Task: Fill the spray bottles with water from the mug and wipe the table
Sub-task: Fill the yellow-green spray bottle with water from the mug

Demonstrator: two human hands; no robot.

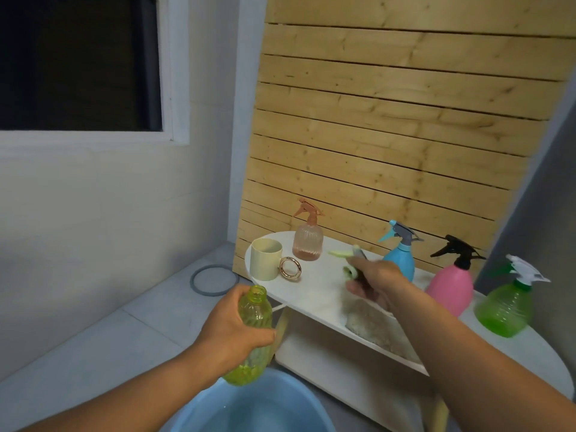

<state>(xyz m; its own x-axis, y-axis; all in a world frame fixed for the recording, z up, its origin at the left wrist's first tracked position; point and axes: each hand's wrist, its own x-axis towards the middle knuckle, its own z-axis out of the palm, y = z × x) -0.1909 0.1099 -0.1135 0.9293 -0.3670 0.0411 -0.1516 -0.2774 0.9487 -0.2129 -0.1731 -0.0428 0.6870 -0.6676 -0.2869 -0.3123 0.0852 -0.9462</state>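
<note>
Head view, looking down over both arms. No brand, label or lettering can be read on any bottle or on the mug; every surface is plain.

The left hand (232, 330) grips the yellow-green bottle (252, 332), fingers and thumb curled round its ribbed body. The bottle has no cap, its threaded neck is bare, and it is held tilted over the blue basin (249, 406) at the bottom edge, which has water in it. A little liquid sits in the bottle's base.

The right hand (375, 280) hovers over the white table (314, 291), fingers curled round the yellow-green spray head (352, 260), its nozzle poking out to the left and blurred by motion. Just under that hand lies the grey cloth (374, 325), on the table's near edge.

On the table's left end stands the cream mug (266, 258) with a gold ring handle; whether it holds water cannot be told. Beside it stands the peach spray bottle (308, 238), a shallow layer of liquid in the bottom. Further right are the blue spray bottle (400, 254), partly hidden behind the right hand, then the pink spray bottle (450, 283) with a black trigger, then the green spray bottle (506, 307) with a white trigger.

A wooden slat panel (389, 120) leans behind the table. A grey ring (214, 280) lies on the tiled floor to the left, under a dark window (78, 60).
</note>
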